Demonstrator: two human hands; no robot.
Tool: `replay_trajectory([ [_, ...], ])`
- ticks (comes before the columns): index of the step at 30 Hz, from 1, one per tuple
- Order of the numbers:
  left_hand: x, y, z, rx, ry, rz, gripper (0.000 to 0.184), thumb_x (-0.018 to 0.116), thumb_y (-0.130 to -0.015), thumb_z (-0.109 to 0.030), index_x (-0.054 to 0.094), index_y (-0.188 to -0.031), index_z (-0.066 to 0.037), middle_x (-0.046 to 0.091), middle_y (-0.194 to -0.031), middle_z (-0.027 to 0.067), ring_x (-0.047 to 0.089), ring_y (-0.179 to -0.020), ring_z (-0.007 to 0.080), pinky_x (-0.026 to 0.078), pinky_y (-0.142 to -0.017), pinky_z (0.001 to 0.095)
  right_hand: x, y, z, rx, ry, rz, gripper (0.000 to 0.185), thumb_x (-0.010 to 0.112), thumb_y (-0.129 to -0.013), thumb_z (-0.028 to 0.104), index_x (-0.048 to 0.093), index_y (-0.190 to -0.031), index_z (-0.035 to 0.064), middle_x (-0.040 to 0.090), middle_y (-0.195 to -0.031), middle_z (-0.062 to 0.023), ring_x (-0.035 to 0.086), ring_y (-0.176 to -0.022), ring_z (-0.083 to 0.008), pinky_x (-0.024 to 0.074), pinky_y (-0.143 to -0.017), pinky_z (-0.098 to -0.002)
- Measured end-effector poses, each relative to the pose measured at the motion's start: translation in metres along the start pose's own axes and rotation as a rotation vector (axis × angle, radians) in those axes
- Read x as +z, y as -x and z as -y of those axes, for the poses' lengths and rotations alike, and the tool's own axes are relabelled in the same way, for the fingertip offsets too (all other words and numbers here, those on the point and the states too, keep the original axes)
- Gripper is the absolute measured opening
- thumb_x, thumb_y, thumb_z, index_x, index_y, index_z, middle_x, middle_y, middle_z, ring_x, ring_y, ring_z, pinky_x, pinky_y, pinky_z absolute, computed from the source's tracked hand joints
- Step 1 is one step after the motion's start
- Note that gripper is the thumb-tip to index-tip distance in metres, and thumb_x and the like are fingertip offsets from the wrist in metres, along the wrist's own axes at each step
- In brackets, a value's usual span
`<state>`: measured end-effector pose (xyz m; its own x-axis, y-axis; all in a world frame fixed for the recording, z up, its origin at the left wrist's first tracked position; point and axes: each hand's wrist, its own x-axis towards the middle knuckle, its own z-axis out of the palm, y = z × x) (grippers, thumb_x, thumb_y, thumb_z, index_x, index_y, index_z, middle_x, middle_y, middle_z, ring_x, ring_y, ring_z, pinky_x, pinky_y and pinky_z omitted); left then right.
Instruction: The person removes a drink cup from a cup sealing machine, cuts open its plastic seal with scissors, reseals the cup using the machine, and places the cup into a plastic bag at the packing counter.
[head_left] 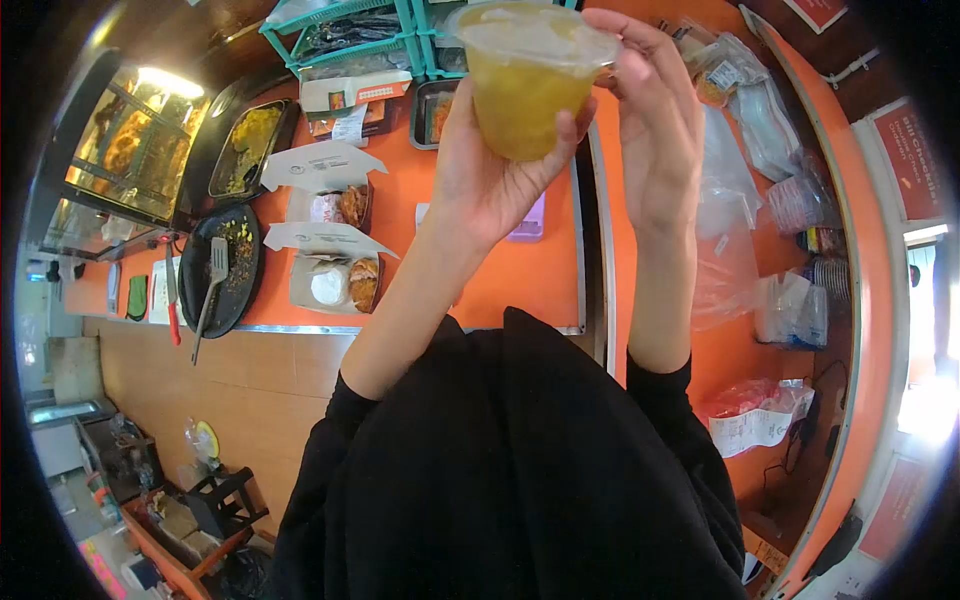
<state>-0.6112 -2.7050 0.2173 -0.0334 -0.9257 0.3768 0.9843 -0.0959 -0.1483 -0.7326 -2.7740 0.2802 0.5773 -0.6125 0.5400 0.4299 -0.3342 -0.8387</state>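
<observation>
A clear plastic cup (pixel 528 105) of yellow drink is held up at the top of the head view. My left hand (pixel 490 195) is wrapped around its lower part, with the thumb across the near side. The cup's clear lid (pixel 545 35) sits on top. My right hand (pixel 660 120) has its fingers curled at the right edge of the lid, touching it. Below the cup, a purple object (pixel 527 222) lies on the orange counter, partly hidden by my left arm.
Two opened white food boxes (pixel 333 285) with rice and fried chicken stand on the counter (pixel 480 290). Left of them are a black pan (pixel 250 270) with a spatula (pixel 212 285), and a red-handled knife (pixel 172 300). Plastic bags (pixel 725 240) lie on the right; teal baskets (pixel 375 50) stand behind.
</observation>
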Motion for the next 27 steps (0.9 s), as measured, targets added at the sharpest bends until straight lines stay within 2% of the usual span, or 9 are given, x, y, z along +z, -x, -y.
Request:
replay_trajectory([
  [2, 0.008, -0.001, 0.003, 0.132, -0.199, 0.008, 0.047, 0.041, -0.1, -0.032, 0.038, -0.136, -0.001, 0.046, -0.132, 0.0205, 0.05, -0.118, 0.0391, 0.053, -0.094, 0.0458, 0.006, -0.002, 0.001, -0.029, 0.034, 0.117, 0.07, 0.071, -0.084, 0.028, 0.03, -0.135, 0.0023, 0.054, -0.119, -0.017, 0.053, -0.116, -0.0223, 0.0447, -0.098, -0.0349],
  [3, 0.013, -0.003, 0.007, 0.134, -0.2, 0.011, 0.047, 0.041, -0.1, -0.032, 0.038, -0.136, -0.001, 0.046, -0.132, 0.0205, 0.05, -0.118, 0.0391, 0.053, -0.094, 0.0458, 0.015, -0.004, 0.0, -0.115, 0.061, 0.059, 0.071, 0.077, -0.077, 0.021, 0.034, -0.13, 0.0016, 0.055, -0.117, -0.0172, 0.055, -0.112, -0.0226, 0.0464, -0.096, -0.0355],
  [5, 0.022, -0.008, 0.014, 0.21, -0.466, -0.065, 0.046, 0.04, -0.1, -0.039, 0.043, -0.131, -0.006, 0.054, -0.126, 0.0099, 0.057, -0.113, 0.0236, 0.056, -0.088, 0.0399, 0.029, -0.006, -0.002, -0.206, 0.089, 0.003, 0.073, 0.084, -0.07, 0.015, 0.039, -0.125, 0.0009, 0.055, -0.114, -0.0174, 0.058, -0.108, -0.0228, 0.0481, -0.093, -0.0361],
  [8, 0.025, -0.008, 0.022, 0.283, -0.444, -0.096, 0.048, 0.04, -0.1, -0.041, 0.043, -0.13, -0.004, 0.055, -0.125, 0.0102, 0.058, -0.111, 0.0253, 0.053, -0.092, 0.0401, 0.035, -0.01, -0.006, -0.223, 0.046, -0.142, 0.077, 0.087, -0.065, 0.016, 0.04, -0.123, -0.0004, 0.056, -0.111, -0.0161, 0.059, -0.105, -0.0227, 0.0497, -0.089, -0.0355],
  [11, 0.026, -0.007, 0.022, 0.235, -0.381, -0.081, 0.05, 0.039, -0.099, -0.043, 0.043, -0.13, -0.005, 0.055, -0.124, 0.0116, 0.058, -0.109, 0.0263, 0.052, -0.093, 0.0398, 0.023, -0.015, -0.01, -0.432, 0.224, -0.075, 0.076, 0.087, -0.065, 0.018, 0.041, -0.122, -0.0013, 0.057, -0.109, -0.0148, 0.059, -0.105, -0.0227, 0.0502, -0.088, -0.0348],
  [15, 0.029, -0.005, 0.022, 0.185, -0.409, -0.123, 0.05, 0.039, -0.099, -0.043, 0.044, -0.13, -0.004, 0.055, -0.123, 0.0136, 0.06, -0.107, 0.0277, 0.052, -0.093, 0.0407, 0.009, -0.015, -0.004, -0.445, 0.436, -0.03, 0.071, 0.088, -0.066, 0.019, 0.046, -0.119, -0.0014, 0.057, -0.11, -0.0143, 0.059, -0.106, -0.0226, 0.0502, -0.088, -0.034],
  [21, 0.026, -0.005, 0.005, -0.002, -0.31, -0.161, 0.045, 0.035, -0.099, -0.036, 0.046, -0.125, -0.001, 0.057, -0.111, 0.0153, 0.061, -0.081, 0.0297, 0.057, -0.065, 0.0316, 0.001, -0.013, 0.013, -0.375, 0.405, 0.114, 0.079, 0.089, -0.064, 0.024, 0.045, -0.125, -0.0014, 0.059, -0.113, -0.0154, 0.06, -0.107, -0.0234, 0.0494, -0.09, -0.036],
  [23, 0.024, -0.006, -0.001, -0.172, -0.321, -0.118, 0.044, 0.034, -0.098, -0.033, 0.048, -0.12, 0.002, 0.057, -0.105, 0.0181, 0.055, -0.066, 0.027, 0.047, -0.041, 0.022, 0.0, -0.014, 0.018, -0.386, 0.477, 0.057, 0.085, 0.09, -0.063, 0.025, 0.043, -0.129, -0.0013, 0.06, -0.114, -0.0161, 0.06, -0.107, -0.024, 0.049, -0.091, -0.0371],
  [27, 0.023, -0.008, 0.0, -0.355, -0.253, -0.131, 0.045, 0.035, -0.097, -0.034, 0.049, -0.117, 0.004, 0.056, -0.101, 0.0247, 0.048, -0.055, 0.0224, 0.034, -0.028, 0.0176, -0.005, -0.019, 0.023, -0.118, 0.027, 0.205, 0.099, 0.091, -0.058, 0.027, 0.036, -0.135, -0.0009, 0.06, -0.116, -0.0182, 0.059, -0.11, -0.0254, 0.0471, -0.096, -0.0387],
])
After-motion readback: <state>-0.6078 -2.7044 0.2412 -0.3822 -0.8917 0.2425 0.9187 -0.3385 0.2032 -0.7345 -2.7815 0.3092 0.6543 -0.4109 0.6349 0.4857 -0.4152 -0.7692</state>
